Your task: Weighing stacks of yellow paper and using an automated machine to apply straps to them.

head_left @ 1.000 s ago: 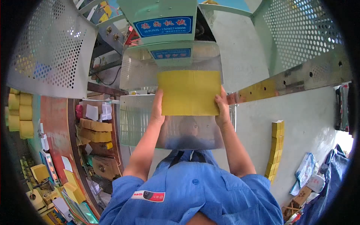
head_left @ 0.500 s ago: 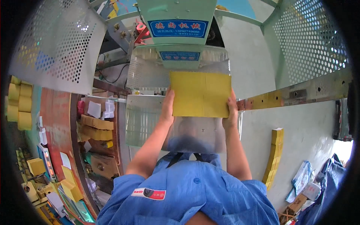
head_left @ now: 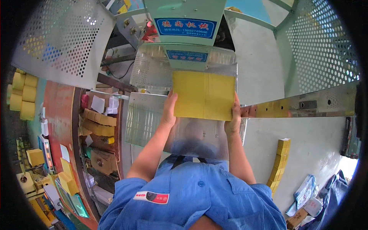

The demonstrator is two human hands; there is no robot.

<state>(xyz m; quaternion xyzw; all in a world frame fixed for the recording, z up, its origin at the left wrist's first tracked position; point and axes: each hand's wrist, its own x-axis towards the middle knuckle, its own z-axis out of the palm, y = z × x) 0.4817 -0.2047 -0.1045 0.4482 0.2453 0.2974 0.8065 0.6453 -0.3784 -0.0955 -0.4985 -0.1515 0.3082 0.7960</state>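
Both of my hands hold a flat yellow rectangle of paper (head_left: 204, 96), with a faint line running down its middle. I cannot tell whether it is one sheet or a stack. My left hand (head_left: 169, 109) closes on its left edge, and my right hand (head_left: 235, 115) grips the right edge near the lower corner. Beneath the paper lies the shiny metal plate (head_left: 195, 143) of a machine, which reflects my shape. Just beyond the paper stands a pale green machine housing (head_left: 188, 9) with a blue label.
Perforated guards (head_left: 65, 42) flank the machine. From the right, a metal bar with holes (head_left: 299, 105) reaches close to my right hand. Shelves with brown bundles (head_left: 99, 122) and a reddish board (head_left: 57, 115) stand left. A row of yellow blocks (head_left: 280, 163) lies at right.
The view has shifted slightly. The yellow paper stays between my hands over the metal plate and is now tilted a little, its right side lower.
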